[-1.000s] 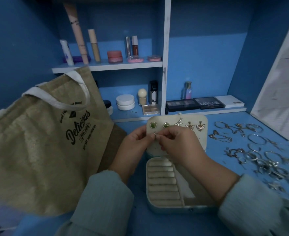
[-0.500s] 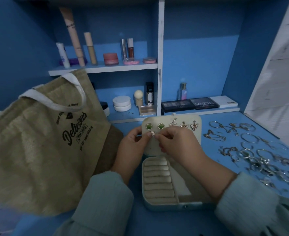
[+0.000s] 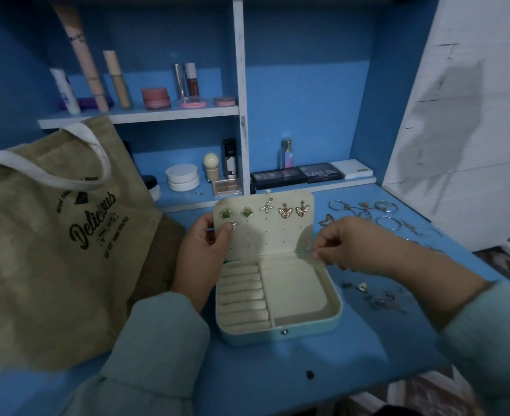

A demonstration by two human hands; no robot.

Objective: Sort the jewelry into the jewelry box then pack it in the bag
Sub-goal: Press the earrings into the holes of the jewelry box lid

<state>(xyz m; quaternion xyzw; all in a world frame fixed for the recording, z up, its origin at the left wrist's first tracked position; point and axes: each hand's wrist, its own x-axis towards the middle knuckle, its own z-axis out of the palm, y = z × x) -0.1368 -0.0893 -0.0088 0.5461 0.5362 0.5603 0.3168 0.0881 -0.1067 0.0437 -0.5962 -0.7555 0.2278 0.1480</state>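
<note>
The pale jewelry box [image 3: 280,334] lies open on the blue desk, its lid [image 3: 274,238] standing upright. Pinned along the lid's top are two green earrings [image 3: 235,213], a cross-shaped one and two butterfly earrings [image 3: 293,210]. A silver earring [image 3: 232,226] sits just below them at the left. My left hand [image 3: 202,253] pinches the lid's left edge, thumb beside the silver earring. My right hand [image 3: 355,244] hovers at the lid's lower right corner with fingers curled; nothing shows between them. The tan tote bag [image 3: 52,250] stands at the left.
Loose hoops and rings [image 3: 382,223] are spread on the desk right of the box, with small pieces [image 3: 379,298] nearer me. Shelves behind hold cosmetics and palettes [image 3: 297,175]. A white wall panel rises at the right.
My right hand let go of the silver earring and moved right, off the lid. The earring now stays pinned on the lid. My left hand still holds the lid's left edge.
</note>
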